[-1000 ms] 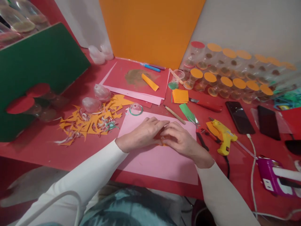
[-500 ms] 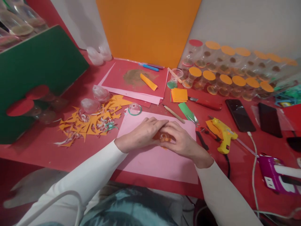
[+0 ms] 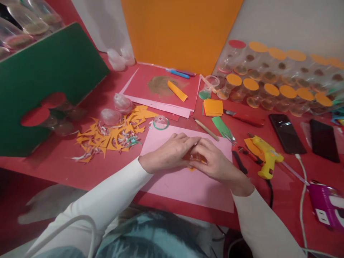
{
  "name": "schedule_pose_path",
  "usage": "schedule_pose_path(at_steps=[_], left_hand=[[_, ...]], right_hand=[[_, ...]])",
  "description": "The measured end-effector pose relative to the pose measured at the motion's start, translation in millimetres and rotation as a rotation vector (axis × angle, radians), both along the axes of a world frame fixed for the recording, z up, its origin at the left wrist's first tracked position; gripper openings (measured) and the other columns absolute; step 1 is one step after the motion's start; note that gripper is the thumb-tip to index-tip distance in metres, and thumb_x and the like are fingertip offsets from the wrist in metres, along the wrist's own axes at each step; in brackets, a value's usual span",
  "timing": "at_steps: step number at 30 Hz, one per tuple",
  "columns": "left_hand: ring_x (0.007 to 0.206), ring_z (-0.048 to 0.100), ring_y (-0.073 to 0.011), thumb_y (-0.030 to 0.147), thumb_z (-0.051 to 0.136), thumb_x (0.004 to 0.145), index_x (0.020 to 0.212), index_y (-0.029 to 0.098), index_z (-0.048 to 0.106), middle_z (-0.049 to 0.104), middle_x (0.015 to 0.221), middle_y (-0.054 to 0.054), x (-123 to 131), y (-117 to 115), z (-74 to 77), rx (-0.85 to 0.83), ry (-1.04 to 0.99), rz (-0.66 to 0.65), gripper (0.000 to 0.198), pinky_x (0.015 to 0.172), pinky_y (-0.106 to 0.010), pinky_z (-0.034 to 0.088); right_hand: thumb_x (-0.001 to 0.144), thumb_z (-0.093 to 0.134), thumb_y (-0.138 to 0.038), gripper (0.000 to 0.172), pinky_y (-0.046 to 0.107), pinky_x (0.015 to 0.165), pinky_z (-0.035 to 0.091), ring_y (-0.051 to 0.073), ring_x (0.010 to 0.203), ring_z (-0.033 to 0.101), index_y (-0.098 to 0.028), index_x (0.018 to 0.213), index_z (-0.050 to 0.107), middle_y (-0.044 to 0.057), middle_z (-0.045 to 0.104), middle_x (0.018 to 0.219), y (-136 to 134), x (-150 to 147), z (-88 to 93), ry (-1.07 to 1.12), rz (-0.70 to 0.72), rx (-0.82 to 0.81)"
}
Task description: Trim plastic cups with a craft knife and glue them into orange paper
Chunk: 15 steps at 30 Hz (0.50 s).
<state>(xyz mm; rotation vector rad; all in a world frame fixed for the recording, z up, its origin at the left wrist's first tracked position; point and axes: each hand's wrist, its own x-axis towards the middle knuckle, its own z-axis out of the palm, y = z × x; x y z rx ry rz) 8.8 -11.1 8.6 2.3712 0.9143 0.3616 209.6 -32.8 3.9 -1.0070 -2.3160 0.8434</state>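
My left hand (image 3: 168, 154) and my right hand (image 3: 215, 163) meet over a pink paper sheet (image 3: 185, 182) on the red table. Between their fingertips they press a small clear cup with an orange paper piece (image 3: 194, 157), mostly hidden by the fingers. Both hands are closed around it, knuckles up, wrists resting on the pink sheet. White sleeves cover both forearms.
Orange paper scraps (image 3: 113, 136) lie left of the sheet. A yellow glue gun (image 3: 266, 156), scissors (image 3: 236, 150), a wooden stick (image 3: 206, 129) and two phones (image 3: 287, 133) lie to the right. Rows of clear cups with orange lids (image 3: 271, 84) stand behind; a green board (image 3: 45, 79) leans at left.
The view has shifted slightly, so everything sits a bit further right. My hands stay together on the pink sheet; the small cup shows a little more between the fingers.
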Motion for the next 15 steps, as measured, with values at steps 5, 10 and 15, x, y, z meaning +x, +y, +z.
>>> schedule_pose_path(at_steps=[5,10,15], left_hand=[[0.100,0.061,-0.0264,0.036,0.078,0.082,0.139,0.019,0.045,0.069,0.111,-0.011,-0.4,0.1,-4.4,0.016,0.010,0.007,0.068,0.087,-0.040,0.045],[0.102,0.061,-0.0275,0.038,0.078,0.082,0.141,0.017,0.044,0.069,0.113,-0.012,-1.1,0.7,-5.2,0.028,0.020,0.005,0.071,0.086,-0.040,0.045],[0.102,0.060,-0.0278,0.035,0.079,0.081,0.141,0.015,0.043,0.070,0.107,-0.011,1.0,-0.4,3.1,-0.028,0.036,-0.021,0.073,0.089,-0.041,0.044]], right_hand=[[0.091,0.069,-0.033,0.013,0.044,0.088,0.054,0.027,0.103,0.059,-0.023,0.099,0.067,0.010,0.063,0.105,-1.5,0.3,-2.0,0.051,0.011,-0.006],[0.096,0.060,-0.023,0.007,0.043,0.090,0.054,0.026,0.104,0.059,-0.024,0.096,0.067,0.009,0.064,0.101,0.1,2.7,1.3,0.075,0.072,0.008],[0.091,0.067,-0.024,0.003,0.042,0.082,0.054,0.025,0.095,0.058,-0.023,0.089,0.064,0.007,0.061,0.097,0.5,1.7,1.5,0.013,0.034,0.003]])
